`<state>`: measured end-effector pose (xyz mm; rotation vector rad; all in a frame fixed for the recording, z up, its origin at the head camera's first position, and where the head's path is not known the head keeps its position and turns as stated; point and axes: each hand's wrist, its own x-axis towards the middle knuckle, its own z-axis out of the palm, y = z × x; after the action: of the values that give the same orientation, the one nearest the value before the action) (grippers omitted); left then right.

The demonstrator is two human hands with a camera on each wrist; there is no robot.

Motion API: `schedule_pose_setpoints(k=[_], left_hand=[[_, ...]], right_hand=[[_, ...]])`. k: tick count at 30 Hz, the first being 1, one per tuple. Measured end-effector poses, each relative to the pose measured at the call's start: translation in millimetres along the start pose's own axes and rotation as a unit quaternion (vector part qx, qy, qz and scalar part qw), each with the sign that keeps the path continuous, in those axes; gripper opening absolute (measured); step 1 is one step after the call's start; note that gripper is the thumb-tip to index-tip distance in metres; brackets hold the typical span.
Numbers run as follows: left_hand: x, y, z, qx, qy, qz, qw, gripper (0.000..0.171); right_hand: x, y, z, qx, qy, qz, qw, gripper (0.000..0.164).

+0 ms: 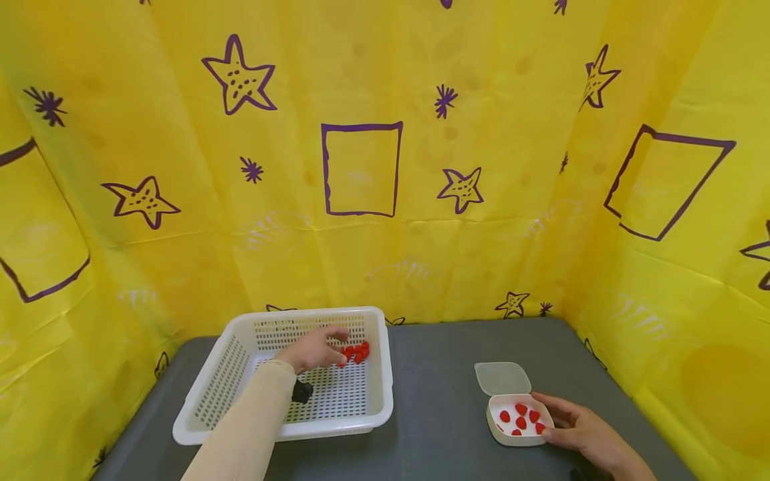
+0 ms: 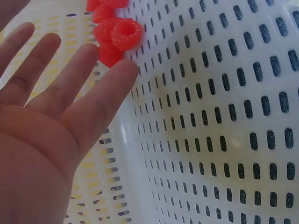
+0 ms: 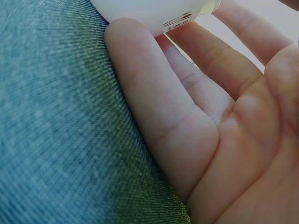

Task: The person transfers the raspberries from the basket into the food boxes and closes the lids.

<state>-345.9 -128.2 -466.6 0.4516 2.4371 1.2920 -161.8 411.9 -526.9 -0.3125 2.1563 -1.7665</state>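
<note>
My left hand (image 1: 314, 349) reaches into a white perforated plastic basket (image 1: 385, 387), its fingers extended and holding nothing. Beside its fingertips, several red raspberries (image 1: 358, 353) lie clustered near the basket's right side. In the left wrist view, the raspberries (image 2: 126, 35) have hollow centres, and a fingertip is close to or touching one. On the right, a small white box (image 1: 504, 437) contains several red raspberries (image 1: 521, 422). My right hand (image 1: 586, 431) holds the box's right side between thumb and fingers. The right wrist view shows fingertips against the white box (image 3: 135, 11).
The box's translucent lid (image 1: 502, 379) lies flipped back behind it. Both containers stand on a dark grey cloth-covered table (image 1: 439, 401). A yellow curtain (image 1: 373, 267) with purple drawings surrounds the table at the back and sides.
</note>
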Motion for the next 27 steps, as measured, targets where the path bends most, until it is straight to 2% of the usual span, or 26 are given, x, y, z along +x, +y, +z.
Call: schedule_pose_setpoints(k=[4, 7, 12, 23, 27], left_hand=[[-0.2, -2.5, 0.0, 0.073, 0.004, 0.009, 0.9973, 0.055], [0.5, -4.9, 0.9, 0.101, 0.004, 0.013, 0.9948, 0.050], [1.1, -11.9, 1.6, 0.147, -0.006, -0.005, 0.9892, 0.040], [3.2, -13.0, 4.7, 0.202, -0.010, -0.032, 0.9788, 0.033], [5.4, -13.6, 6.8, 0.207, -0.005, -0.044, 0.9774, 0.026]], right_hand=[[0.4, 0.2, -0.3, 0.003, -0.002, -0.008, 1.000, 0.059], [0.3, -0.3, 0.3, 0.004, 0.003, -0.004, 1.000, 0.058], [0.4, 0.5, 0.6, 0.000, 0.001, -0.007, 1.000, 0.057], [0.6, -2.3, 1.0, -0.002, 0.003, 0.015, 1.000, 0.060], [1.3, -3.4, 1.0, 0.006, 0.000, 0.014, 1.000, 0.059]])
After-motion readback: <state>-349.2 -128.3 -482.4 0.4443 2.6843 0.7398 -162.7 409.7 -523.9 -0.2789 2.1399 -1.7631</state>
